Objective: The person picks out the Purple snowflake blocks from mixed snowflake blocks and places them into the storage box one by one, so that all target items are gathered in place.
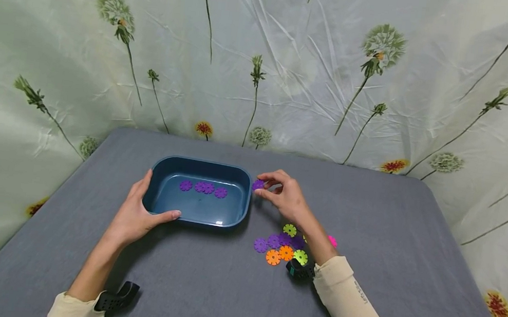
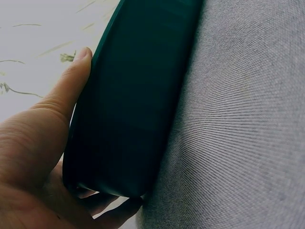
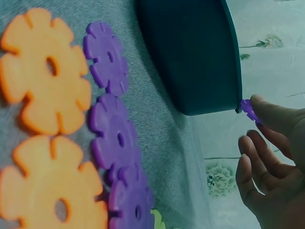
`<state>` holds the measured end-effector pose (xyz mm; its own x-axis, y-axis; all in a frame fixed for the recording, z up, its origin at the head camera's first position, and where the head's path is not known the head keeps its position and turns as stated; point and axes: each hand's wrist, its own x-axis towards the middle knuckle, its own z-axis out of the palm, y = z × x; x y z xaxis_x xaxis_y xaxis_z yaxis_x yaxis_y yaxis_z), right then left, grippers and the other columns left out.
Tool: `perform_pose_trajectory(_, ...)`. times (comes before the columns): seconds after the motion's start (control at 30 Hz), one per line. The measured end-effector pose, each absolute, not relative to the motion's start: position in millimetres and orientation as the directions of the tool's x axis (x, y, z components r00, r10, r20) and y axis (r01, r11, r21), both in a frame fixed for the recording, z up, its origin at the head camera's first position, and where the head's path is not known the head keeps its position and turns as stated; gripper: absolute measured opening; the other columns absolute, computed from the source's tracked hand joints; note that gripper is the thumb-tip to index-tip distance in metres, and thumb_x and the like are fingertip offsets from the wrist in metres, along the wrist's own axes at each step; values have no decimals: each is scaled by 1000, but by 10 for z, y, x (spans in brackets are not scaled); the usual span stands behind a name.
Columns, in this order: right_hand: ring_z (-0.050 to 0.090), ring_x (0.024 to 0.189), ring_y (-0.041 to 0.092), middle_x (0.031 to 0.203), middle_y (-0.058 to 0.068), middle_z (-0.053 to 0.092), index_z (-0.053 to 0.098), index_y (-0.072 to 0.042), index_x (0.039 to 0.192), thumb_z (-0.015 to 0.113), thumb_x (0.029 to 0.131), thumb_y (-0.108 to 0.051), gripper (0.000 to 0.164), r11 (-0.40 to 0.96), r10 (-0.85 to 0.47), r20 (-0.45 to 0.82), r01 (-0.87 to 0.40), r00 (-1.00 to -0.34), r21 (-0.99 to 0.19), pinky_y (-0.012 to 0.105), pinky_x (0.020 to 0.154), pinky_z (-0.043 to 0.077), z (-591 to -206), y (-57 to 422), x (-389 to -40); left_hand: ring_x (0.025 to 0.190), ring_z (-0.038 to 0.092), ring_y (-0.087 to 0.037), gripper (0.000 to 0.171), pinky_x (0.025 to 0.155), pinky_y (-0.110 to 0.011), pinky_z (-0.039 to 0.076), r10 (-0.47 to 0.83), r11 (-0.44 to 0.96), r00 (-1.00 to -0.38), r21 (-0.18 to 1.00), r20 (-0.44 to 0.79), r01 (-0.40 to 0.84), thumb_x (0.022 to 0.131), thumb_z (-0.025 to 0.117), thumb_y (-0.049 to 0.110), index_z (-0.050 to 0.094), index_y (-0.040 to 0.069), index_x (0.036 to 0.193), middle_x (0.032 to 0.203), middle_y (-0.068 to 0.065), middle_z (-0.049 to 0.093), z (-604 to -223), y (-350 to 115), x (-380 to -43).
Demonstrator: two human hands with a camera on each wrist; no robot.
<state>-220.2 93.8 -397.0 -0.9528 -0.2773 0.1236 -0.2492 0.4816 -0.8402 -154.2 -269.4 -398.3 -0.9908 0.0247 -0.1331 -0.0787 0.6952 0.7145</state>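
A flower-printed drape (image 1: 294,44) hangs behind the grey bench (image 1: 203,287), where a blue tray (image 1: 197,208) sits toward the far edge. The left hand (image 1: 138,213) holds the tray's left end; the right hand (image 1: 288,195) has its grip pinching a purple disc (image 1: 258,185) just beside the right rim — not yet inside. Four purple discs (image 1: 186,186) lie within; the work looks partway, with more purple discs (image 1: 261,245) off the near right corner — beside orange discs (image 1: 273,257), green discs (image 1: 301,257) and a pink disc (image 1: 332,241).
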Motion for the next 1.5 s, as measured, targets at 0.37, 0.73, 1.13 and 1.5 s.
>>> perform_pose_trajectory(0.37, 66, 113, 29, 120, 11, 69, 76, -10, 122, 81, 92, -20, 32, 436, -279, 192, -302, -941, -848, 41, 91, 57, -3956, 847, -2240, 156, 18, -56, 134, 117, -77, 25, 24, 697, -992, 713, -126, -74, 80, 87, 53, -8, 19, 168, 173, -28, 6, -3987, -2699, -1558)
perform_pose_trajectory(0.73, 61, 123, 38, 128, 11, 64, 77, -10, 121, 83, 91, -18, 32, 391, -304, 192, -306, -933, -868, 52, 99, 56, -4025, 732, -2275, 156, 18, -56, 134, 117, -77, 25, 24, 696, -991, 714, -128, -75, 80, 87, 52, -8, 20, 169, 173, -28, 6, -3991, -2692, -1554)
perform_pose_trajectory(1.13, 58, 127, 28, 133, 10, 64, 75, -7, 125, 81, 92, -20, 35, 408, -337, 138, -276, -932, -870, 49, 103, 55, -4051, 677, -2320, 155, 19, -56, 133, 116, -78, 25, 22, 700, -991, 710, -131, -79, 80, 87, 53, -8, 21, 168, 173, -28, 6, -3989, -2693, -1551)
perform_pose_trajectory(1.5, 59, 129, 30, 134, 13, 65, 76, -8, 126, 82, 92, -21, 37, 466, -378, 92, -275, -921, -841, 48, 106, 54, -3985, 607, -2388, 155, 19, -56, 133, 117, -77, 25, 19, 695, -992, 714, -128, -79, 80, 87, 52, -7, 19, 169, 173, -28, 6, -3988, -2695, -1549)
